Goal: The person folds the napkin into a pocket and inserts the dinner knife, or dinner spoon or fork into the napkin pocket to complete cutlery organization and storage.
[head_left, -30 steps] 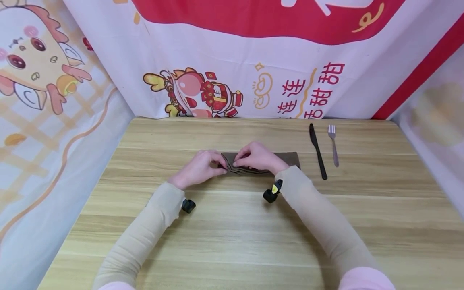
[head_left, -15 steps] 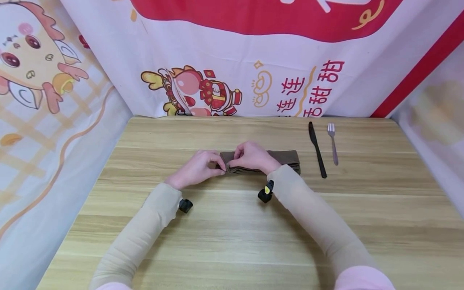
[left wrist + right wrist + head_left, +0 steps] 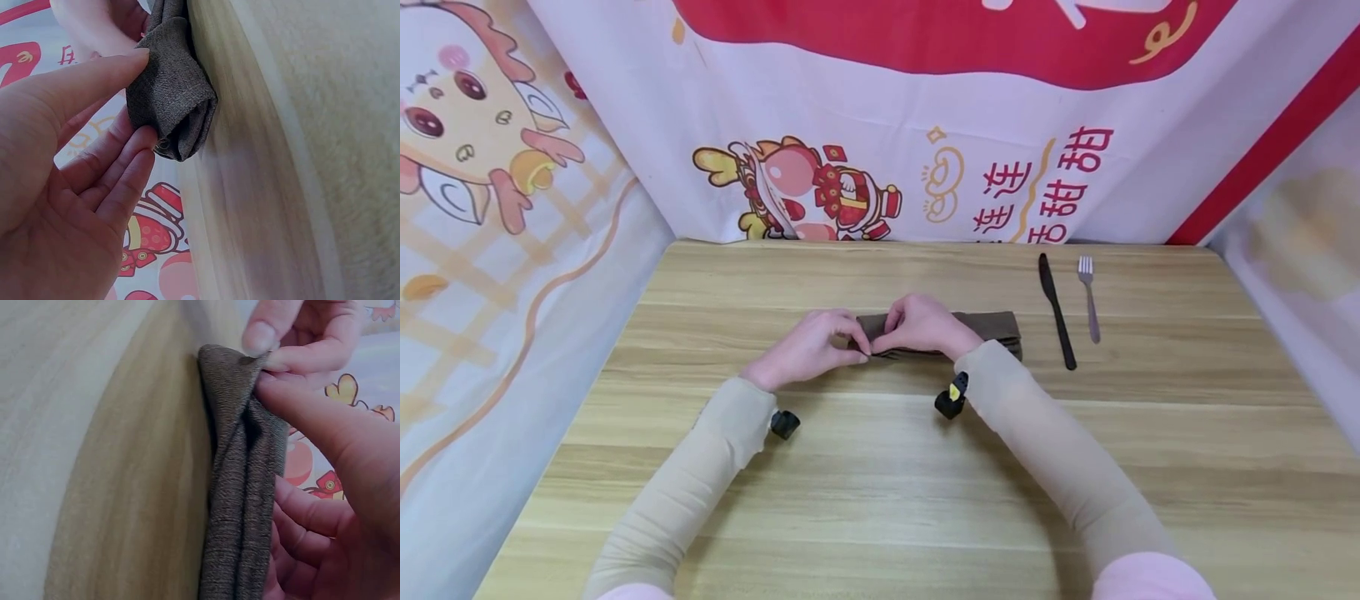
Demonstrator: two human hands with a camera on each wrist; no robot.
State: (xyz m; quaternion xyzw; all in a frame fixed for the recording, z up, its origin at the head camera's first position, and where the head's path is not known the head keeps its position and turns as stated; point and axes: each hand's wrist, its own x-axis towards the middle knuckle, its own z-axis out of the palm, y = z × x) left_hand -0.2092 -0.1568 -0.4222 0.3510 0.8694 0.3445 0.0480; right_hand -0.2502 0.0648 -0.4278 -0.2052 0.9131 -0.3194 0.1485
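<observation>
1. Head view: a folded brown cloth [image 3: 988, 326] lies crosswise near the middle of the frame on a wood-grain table [image 3: 880, 492]. The left hand [image 3: 805, 347] pinches its left end between thumb and fingers.
2. Same view: the right hand [image 3: 925, 325] grips the cloth just beside the left hand, covering part of it.
3. Same view, right of centre: a black knife [image 3: 1057, 312] and a fork [image 3: 1089, 302] lie side by side, apart from the cloth. A printed hanging [image 3: 955, 108] fills the top of the frame.
4. Left wrist view: the cloth's folded end sits at upper centre, its layers showing, with the left thumb and fingertips on it; part of the right hand shows at upper left.
5. Right wrist view: the cloth runs from bottom centre upward; the right hand holds it from the right, and the left hand pinches its corner at upper right.
</observation>
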